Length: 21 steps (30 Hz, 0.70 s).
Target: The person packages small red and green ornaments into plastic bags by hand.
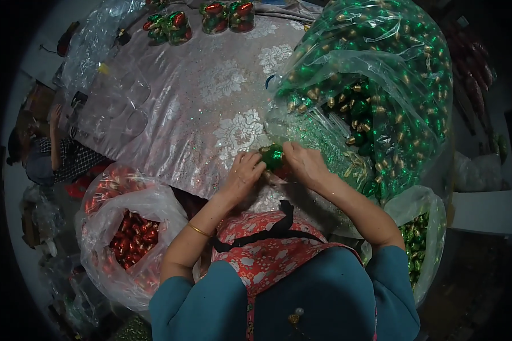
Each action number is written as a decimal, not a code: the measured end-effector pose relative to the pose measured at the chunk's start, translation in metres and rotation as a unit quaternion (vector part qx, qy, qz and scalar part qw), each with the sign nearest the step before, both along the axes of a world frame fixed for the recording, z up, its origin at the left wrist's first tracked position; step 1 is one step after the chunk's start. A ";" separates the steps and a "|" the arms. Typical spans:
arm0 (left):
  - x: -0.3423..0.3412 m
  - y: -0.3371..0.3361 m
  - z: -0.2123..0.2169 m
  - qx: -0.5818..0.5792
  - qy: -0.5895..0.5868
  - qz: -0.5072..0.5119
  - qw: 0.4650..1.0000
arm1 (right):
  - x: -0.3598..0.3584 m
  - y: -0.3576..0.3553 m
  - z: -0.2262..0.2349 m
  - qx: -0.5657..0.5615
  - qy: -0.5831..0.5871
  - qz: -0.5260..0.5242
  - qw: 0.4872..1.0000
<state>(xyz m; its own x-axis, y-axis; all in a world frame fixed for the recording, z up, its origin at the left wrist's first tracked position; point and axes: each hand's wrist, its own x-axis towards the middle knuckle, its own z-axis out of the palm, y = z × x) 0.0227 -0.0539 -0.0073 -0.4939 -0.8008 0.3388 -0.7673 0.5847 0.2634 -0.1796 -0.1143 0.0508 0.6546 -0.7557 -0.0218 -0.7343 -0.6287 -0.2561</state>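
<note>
At the near edge of the cloth-covered table, my left hand (246, 172) is closed around a shiny green bauble (272, 157). My right hand (305, 163) pinches at the bauble's right side, its thumb and fingertips pressed together. A hint of red shows just under the bauble between the hands, too covered to make out. Right of my hands, a large clear plastic bag (381, 34) lies open toward me, full of green baubles with gold caps (355, 108).
Clear tubs of red and green baubles (214, 17) stand at the table's far edge. Below left is an open bag (96, 250) of red baubles; below right, a bag (435, 227) of lighter green ones. Clear plastic packaging (119, 108) lies left. Another person (45, 148) sits at far left.
</note>
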 end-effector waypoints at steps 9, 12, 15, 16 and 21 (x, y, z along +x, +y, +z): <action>-0.046 0.029 0.027 0.089 0.017 -0.037 0.995 | 0.011 -0.031 0.008 -0.058 -0.035 0.177 0.982; -0.021 0.018 0.026 0.170 -0.098 -0.033 0.980 | 0.008 -0.037 -0.001 -0.101 -0.011 0.240 0.965; 0.011 0.011 0.026 0.124 -0.111 -0.038 0.985 | 0.004 -0.030 0.000 -0.114 0.136 0.177 0.968; 0.012 0.010 0.025 0.061 -0.094 -0.027 0.993 | 0.007 -0.028 -0.001 -0.114 0.136 0.180 0.968; -0.009 0.025 0.021 -0.058 -0.049 0.023 0.997 | 0.030 -0.031 -0.006 -0.148 0.092 0.183 0.968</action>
